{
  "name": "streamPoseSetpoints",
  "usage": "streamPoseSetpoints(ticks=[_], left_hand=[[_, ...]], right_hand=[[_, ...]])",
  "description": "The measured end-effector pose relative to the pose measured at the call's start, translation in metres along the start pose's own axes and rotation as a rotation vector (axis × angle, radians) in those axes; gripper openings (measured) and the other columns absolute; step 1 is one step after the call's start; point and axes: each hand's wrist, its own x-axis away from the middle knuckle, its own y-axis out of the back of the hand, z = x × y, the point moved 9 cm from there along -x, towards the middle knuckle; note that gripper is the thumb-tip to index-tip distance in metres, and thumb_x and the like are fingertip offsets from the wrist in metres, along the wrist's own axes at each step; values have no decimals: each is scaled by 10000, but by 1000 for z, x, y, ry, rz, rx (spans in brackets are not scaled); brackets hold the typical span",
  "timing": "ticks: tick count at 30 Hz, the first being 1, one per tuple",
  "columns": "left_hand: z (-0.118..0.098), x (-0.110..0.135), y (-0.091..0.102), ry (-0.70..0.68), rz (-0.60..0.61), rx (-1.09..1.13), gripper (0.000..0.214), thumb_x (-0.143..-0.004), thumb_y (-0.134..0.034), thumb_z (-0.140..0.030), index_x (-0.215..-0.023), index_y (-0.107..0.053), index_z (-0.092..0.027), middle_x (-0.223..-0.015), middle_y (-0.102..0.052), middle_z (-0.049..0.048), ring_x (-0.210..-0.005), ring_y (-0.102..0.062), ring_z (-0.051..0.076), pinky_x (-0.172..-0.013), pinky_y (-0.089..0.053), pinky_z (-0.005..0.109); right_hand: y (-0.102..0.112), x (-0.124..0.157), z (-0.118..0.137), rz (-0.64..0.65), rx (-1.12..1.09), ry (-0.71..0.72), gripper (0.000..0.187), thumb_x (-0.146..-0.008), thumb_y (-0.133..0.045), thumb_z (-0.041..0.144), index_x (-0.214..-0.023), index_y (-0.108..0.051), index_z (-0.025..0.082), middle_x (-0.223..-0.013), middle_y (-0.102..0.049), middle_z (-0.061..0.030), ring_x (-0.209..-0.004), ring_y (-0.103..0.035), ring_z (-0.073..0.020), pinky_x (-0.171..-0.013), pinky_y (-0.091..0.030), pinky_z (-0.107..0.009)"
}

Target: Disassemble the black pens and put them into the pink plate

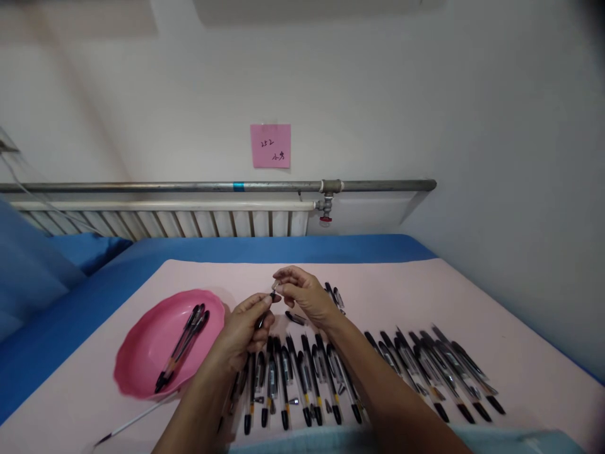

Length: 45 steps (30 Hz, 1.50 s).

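My left hand [248,323] is closed around a pen [273,295], its dark end showing between thumb and forefinger; the rest is mostly hidden in the palm. Thumb and fingers of my right hand [305,295] pinch a small, pale metallic pen tip [275,285] at the end of that pen. Whether the tip sits on the pen or just above it, I cannot make out. Just below the hands lies a black pen cap [296,318]. Pen parts [307,378] spread in a row beneath my wrists: clear barrels, black caps and small metal cones.
A pink scalloped bowl [137,340] at the left holds several assembled pens [182,347]. In front of it lies a thin white stick with a dark end [135,421]. More pen parts [435,366] lie at the right. Behind the pink tabletop [392,284] are a radiator [189,222] and a pipe.
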Motion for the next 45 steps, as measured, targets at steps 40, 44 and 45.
streamPoseSetpoints(ticks=[40, 44, 45], left_hand=[[-14, 2, -1, -121, -51, -20, 277, -717, -581, -443, -807, -495, -196, -493, -406, -83, -307, -195, 0, -316, -62, 146], [-14, 2, -1, -124, -62, -31, 278, -724, -574, -435, -845, -518, -191, -494, -406, -81, -307, -205, 1, -315, -70, 145], [-14, 2, 0, -124, -67, -24, 276, -722, -577, -436, -835, -513, -193, -497, -408, -81, -308, -206, 0, -316, -69, 144]], right_hand=[[-7, -3, -14, -60, -121, -32, 134, -603, -674, 257, -661, -636, 142, -651, -583, 14, -523, -447, -60, -502, -330, -206], [-7, -3, -16, -57, -73, -44, 152, -626, -658, 289, -688, -637, 152, -667, -593, 11, -563, -474, -78, -520, -338, -214], [-10, -3, -16, -30, -85, -49, 157, -635, -643, 287, -713, -649, 151, -707, -608, -1, -594, -490, -85, -530, -345, -216]])
